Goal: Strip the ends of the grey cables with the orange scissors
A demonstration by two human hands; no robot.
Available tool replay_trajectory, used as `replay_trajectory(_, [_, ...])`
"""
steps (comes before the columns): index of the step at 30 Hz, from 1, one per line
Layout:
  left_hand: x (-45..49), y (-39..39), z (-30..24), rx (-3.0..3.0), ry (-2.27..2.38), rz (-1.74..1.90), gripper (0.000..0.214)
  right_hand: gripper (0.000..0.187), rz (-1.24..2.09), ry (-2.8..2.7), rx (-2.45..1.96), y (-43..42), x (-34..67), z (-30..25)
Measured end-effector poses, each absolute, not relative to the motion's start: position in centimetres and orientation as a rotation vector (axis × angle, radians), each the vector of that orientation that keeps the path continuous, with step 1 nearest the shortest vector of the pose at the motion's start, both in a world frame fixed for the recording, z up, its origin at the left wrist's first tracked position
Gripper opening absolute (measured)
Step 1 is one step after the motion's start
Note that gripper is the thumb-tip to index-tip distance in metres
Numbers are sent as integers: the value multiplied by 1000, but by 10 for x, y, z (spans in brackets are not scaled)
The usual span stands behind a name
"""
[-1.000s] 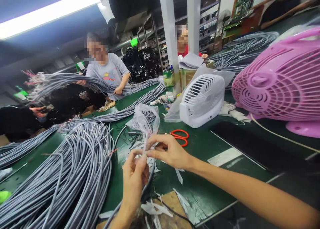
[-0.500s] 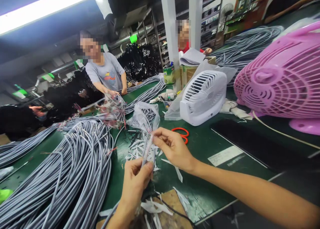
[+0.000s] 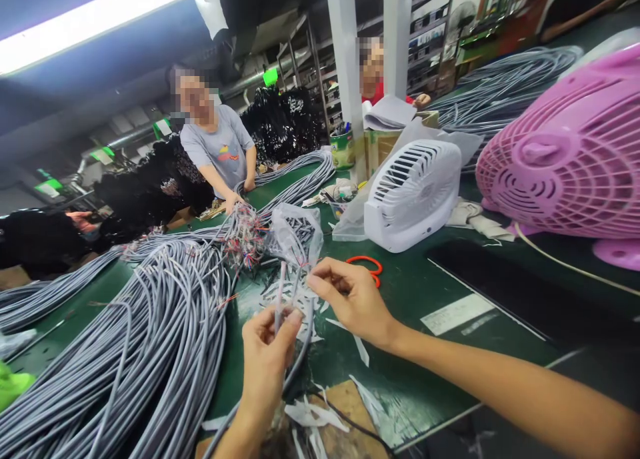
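Note:
My left hand is closed around grey cable, with a pale, pinkish end standing up above the fist. A second cable length rises beside it toward reddish wire ends. At those ends my right hand has thumb and forefinger pinched together; the exact contact is too small to make out. From my left hand the cable loops down past the wrist. Behind my fingers lie white paper-like scraps and a clear plastic bag of small dark pieces.
A big coil of grey cable fills the left. Right of my hands lie orange-handled scissors, a white fan, a pink fan and a black flat panel. Across the table a person handles a cable bundle.
My hands have drawn slightly apart, and the pale cable end now stands separate, left of the other length. Across the table, the person's cable bundle has shifted right and lower.

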State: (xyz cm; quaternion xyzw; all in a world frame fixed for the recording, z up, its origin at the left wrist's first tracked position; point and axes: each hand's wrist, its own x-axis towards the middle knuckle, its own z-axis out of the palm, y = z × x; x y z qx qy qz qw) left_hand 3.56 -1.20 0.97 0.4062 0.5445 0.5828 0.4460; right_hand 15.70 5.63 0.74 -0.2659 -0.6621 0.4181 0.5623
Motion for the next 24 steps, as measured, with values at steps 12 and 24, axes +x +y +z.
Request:
replay_trajectory(12, [32, -8, 4, 1109, 1392, 1228, 23, 24, 1293, -1477, -537, 61, 157, 5])
replay_trajectory(24, [28, -6, 8, 1344, 1471, 1593, 16, 9, 336, -1834, -245, 42, 161, 0])
